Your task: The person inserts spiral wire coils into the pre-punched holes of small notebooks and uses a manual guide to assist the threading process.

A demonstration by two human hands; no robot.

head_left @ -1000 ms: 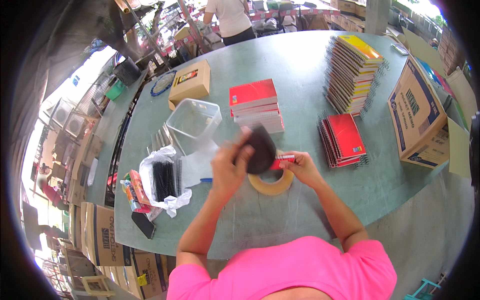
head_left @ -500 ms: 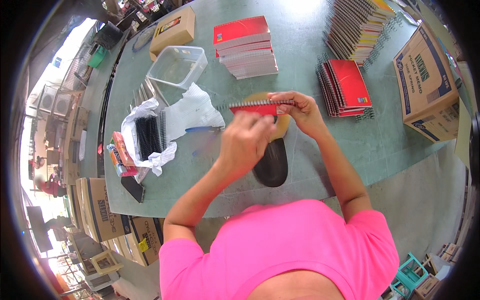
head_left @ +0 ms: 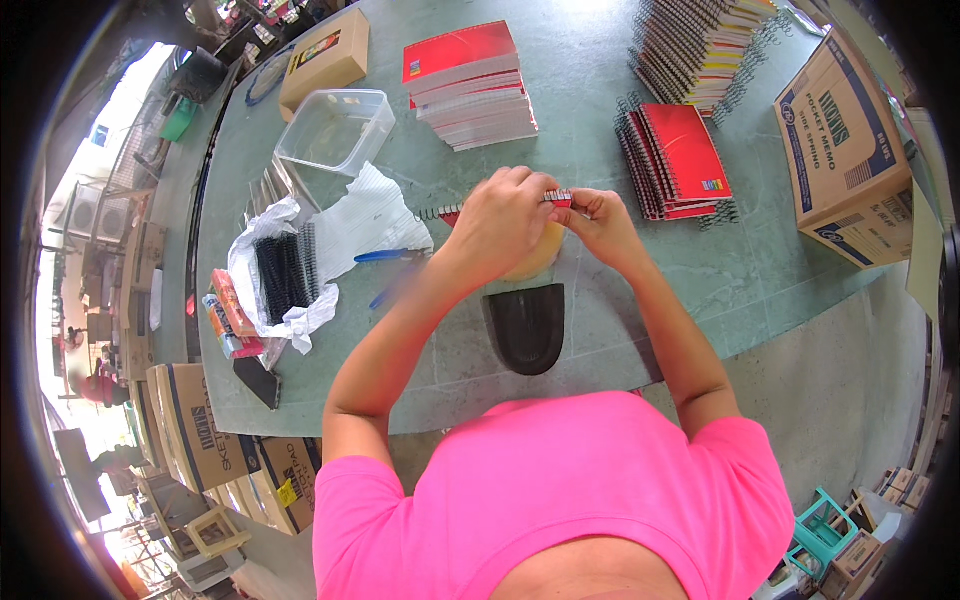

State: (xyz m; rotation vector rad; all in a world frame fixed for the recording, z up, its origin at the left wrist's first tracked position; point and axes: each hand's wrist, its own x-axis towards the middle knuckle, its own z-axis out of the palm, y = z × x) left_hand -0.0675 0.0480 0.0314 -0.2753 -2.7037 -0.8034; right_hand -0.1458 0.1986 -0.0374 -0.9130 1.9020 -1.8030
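Observation:
A small red notebook [head_left: 452, 217] is held up between my hands, with a dark wire coil [head_left: 428, 213] along its top edge jutting out at the left end. My left hand [head_left: 505, 222] is closed over its middle, knuckles up, hiding most of the cover. At the right end, my right hand [head_left: 605, 228] pinches the notebook's corner by the coil. Just beneath the hands is a yellowish rounded piece [head_left: 535, 262], partly hidden, with a black rounded block [head_left: 526, 328] nearer to me. What these two belong to I cannot tell.
Black wire coils [head_left: 283, 275] lie in crumpled white paper [head_left: 322, 315], near blue pens [head_left: 385, 256] and a clear plastic tub [head_left: 337, 130]. Farther back stand a red-topped notebook stack [head_left: 465, 75], coiled red notebooks [head_left: 690, 150], a taller coiled stack [head_left: 695, 50] and a cardboard box [head_left: 845, 150].
My left hand has risen and moved over the notebook, now covering most of it. My right hand stays at the right end. The head view has shifted slightly.

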